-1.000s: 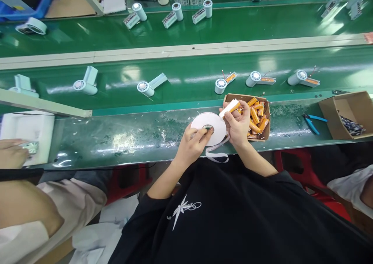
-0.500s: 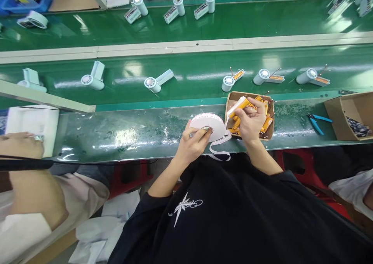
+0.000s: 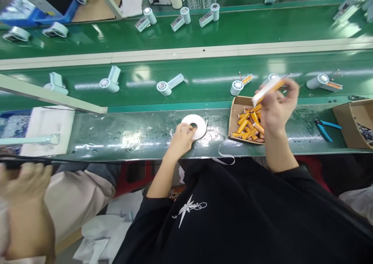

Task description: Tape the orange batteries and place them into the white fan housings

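Note:
My left hand (image 3: 181, 138) has its fingers at the core of a white tape roll (image 3: 201, 128), which lies on the green bench. My right hand (image 3: 276, 106) is closed on an orange battery (image 3: 275, 87) with a white strip along one side and a thin wire at its end. It is raised above the right side of a cardboard box (image 3: 233, 116) holding several orange batteries (image 3: 244, 125). A loose length of white tape (image 3: 225, 158) curls at the bench edge against my black shirt.
Behind the bench, a green conveyor (image 3: 140, 79) carries several pale blue fan-like units (image 3: 164, 88), some with orange batteries in their open handles. Blue-handled cutters (image 3: 325, 132) and another cardboard box (image 3: 345, 126) are to the right. A co-worker's hand (image 3: 27, 182) is at the left.
My right hand has lifted the battery up and right, away from the tape roll. My left hand has lowered the roll onto the bench. The co-worker's hand has moved down.

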A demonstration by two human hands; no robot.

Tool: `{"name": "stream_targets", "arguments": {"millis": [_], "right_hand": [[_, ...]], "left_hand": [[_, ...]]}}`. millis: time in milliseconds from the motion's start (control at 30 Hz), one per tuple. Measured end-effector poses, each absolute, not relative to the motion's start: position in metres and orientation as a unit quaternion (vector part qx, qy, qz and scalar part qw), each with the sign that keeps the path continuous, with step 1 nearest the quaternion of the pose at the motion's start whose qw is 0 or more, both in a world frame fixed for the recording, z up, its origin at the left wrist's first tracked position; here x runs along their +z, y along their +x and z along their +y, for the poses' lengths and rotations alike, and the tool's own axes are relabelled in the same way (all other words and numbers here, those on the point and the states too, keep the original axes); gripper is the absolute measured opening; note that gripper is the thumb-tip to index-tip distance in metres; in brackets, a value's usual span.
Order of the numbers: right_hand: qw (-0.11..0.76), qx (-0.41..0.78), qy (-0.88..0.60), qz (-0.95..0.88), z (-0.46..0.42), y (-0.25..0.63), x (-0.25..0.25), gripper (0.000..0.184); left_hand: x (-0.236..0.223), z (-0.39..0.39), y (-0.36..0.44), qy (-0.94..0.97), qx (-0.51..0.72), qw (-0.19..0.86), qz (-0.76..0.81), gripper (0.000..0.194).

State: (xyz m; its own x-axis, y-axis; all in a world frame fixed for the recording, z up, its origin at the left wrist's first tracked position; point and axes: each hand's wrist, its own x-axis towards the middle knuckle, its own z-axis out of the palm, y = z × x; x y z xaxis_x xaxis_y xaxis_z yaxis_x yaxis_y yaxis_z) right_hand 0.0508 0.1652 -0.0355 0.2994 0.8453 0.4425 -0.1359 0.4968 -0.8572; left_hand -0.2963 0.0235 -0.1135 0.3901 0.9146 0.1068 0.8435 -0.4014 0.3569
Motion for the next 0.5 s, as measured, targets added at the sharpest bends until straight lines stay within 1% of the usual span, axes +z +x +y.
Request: {"name": "stream_targets", "arguments": {"millis": [67, 100, 133, 167, 200, 233, 300, 367, 400, 433, 500], "right_hand": [[0.665, 0.401, -0.385, -0.498, 0.141, 0.042, -0.045, 0.062], [0.644, 0.426, -0.393, -0.499, 0.130, 0.038, -0.049, 0.059], [0.630, 0.445, -0.396, -0.498, 0.121, 0.036, -0.052, 0.057], [0.622, 0.458, -0.395, -0.497, 0.116, 0.034, -0.054, 0.055], [0.619, 0.464, -0.392, -0.498, 0.115, 0.034, -0.053, 0.054], [0.619, 0.464, -0.387, -0.502, 0.116, 0.035, -0.051, 0.054], [0.621, 0.459, -0.377, -0.512, 0.123, 0.038, -0.042, 0.054], [0.626, 0.452, -0.368, -0.518, 0.127, 0.041, -0.032, 0.054], [0.628, 0.450, -0.366, -0.519, 0.127, 0.043, -0.027, 0.054], [0.628, 0.449, -0.365, -0.521, 0.126, 0.045, -0.024, 0.054], [0.623, 0.448, -0.364, -0.528, 0.122, 0.049, -0.020, 0.053]], "left_hand": [[-0.122, 0.038, -0.319, 0.799, 0.136, 0.173, 0.560, 0.055], [-0.124, 0.049, -0.328, 0.788, 0.140, 0.196, 0.567, 0.054], [-0.123, 0.062, -0.335, 0.776, 0.150, 0.211, 0.575, 0.049], [-0.121, 0.079, -0.340, 0.764, 0.164, 0.214, 0.586, 0.040], [-0.118, 0.099, -0.345, 0.750, 0.180, 0.203, 0.603, 0.032], [-0.114, 0.121, -0.349, 0.734, 0.194, 0.178, 0.626, 0.032], [-0.106, 0.170, -0.355, 0.700, 0.196, 0.105, 0.679, 0.037], [-0.100, 0.213, -0.360, 0.676, 0.144, 0.061, 0.720, 0.046], [-0.098, 0.230, -0.362, 0.674, 0.107, 0.059, 0.728, 0.051], [-0.098, 0.243, -0.363, 0.679, 0.072, 0.066, 0.728, 0.051], [-0.101, 0.260, -0.360, 0.706, 0.033, 0.088, 0.702, 0.042]]}}
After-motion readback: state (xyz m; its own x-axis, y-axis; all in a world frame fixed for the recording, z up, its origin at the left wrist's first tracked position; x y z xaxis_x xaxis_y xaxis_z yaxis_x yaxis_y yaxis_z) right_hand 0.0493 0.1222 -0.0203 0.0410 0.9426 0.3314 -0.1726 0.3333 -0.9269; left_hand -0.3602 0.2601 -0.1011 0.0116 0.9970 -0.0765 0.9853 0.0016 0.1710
